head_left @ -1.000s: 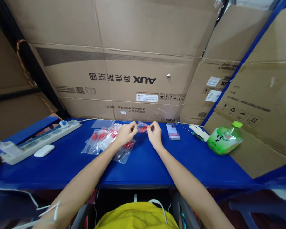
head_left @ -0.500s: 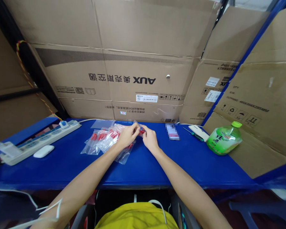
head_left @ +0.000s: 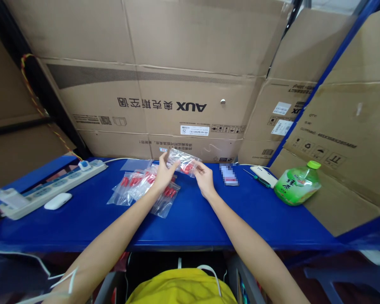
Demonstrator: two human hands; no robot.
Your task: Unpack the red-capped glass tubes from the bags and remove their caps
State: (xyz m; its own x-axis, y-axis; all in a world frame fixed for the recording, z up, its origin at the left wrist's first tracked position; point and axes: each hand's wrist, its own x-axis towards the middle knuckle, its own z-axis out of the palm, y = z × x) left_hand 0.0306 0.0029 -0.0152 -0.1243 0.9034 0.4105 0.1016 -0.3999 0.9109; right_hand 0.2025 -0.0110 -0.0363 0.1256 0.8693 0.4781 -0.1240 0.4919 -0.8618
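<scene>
Between my hands, a little above the table, a clear plastic bag (head_left: 181, 158) with small red pieces (head_left: 188, 168) inside is stretched out. My left hand (head_left: 165, 171) pinches its left end, thumb lying over the film. On the other side, my right hand (head_left: 204, 173) grips the end near the red pieces. More clear bags with red pieces (head_left: 135, 181) lie overlapped on the table, left of and below my left hand. One of them, a bag (head_left: 166, 200), rests nearest to me. What exactly the red pieces are is too small to tell.
A blue table (head_left: 205, 223) stands before a cardboard wall (head_left: 190, 33). To the left are a power strip (head_left: 60, 185) and a white rounded case (head_left: 58, 201). On the right lie a blurred-out phone (head_left: 229, 175), a green screwdriver (head_left: 262, 180), a white device (head_left: 262, 172) and a green bottle (head_left: 297, 183).
My hands have moved apart, and the bag that was bunched between them is now spread out and raised. The bag on the table below my left hand shows more fully.
</scene>
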